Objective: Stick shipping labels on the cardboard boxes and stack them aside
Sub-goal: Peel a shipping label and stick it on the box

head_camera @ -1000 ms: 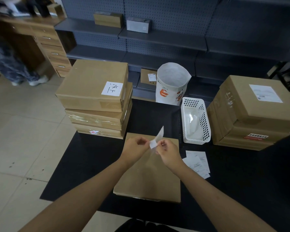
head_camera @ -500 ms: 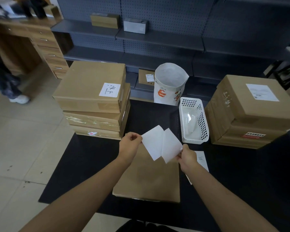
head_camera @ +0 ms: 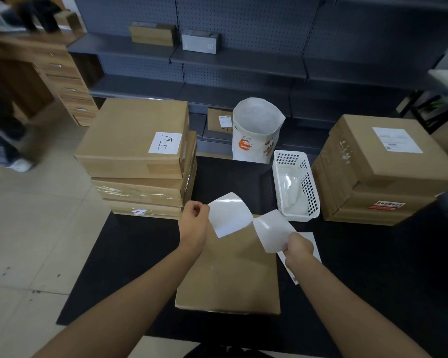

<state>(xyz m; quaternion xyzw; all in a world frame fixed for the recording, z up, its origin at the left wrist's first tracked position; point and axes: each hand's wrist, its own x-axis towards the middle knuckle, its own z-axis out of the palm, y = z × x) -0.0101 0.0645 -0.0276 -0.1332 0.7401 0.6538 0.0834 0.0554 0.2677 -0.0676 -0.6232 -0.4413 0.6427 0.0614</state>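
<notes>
A flat cardboard box (head_camera: 230, 275) lies on the black table in front of me, its top bare. Above it I hold two white sheets that still meet at one corner. My left hand (head_camera: 195, 220) pinches the glossy sheet (head_camera: 229, 214) by its left edge. My right hand (head_camera: 298, 248) pinches the other sheet (head_camera: 272, 229) at its lower right corner. Which one is the label and which the backing I cannot tell. More shipping labels (head_camera: 311, 241) lie on the table under my right hand.
A stack of three boxes (head_camera: 130, 140) stands at the back left and another stack (head_camera: 373, 171) at the right, each topped with a label. A white perforated basket (head_camera: 295, 184) and a white paper bag (head_camera: 256, 130) sit behind. Black table (head_camera: 130, 267); shelving beyond.
A second ago both hands pinched one small folded piece together. They have since drawn apart sideways, peeling the two sheets open until only one corner joins them.
</notes>
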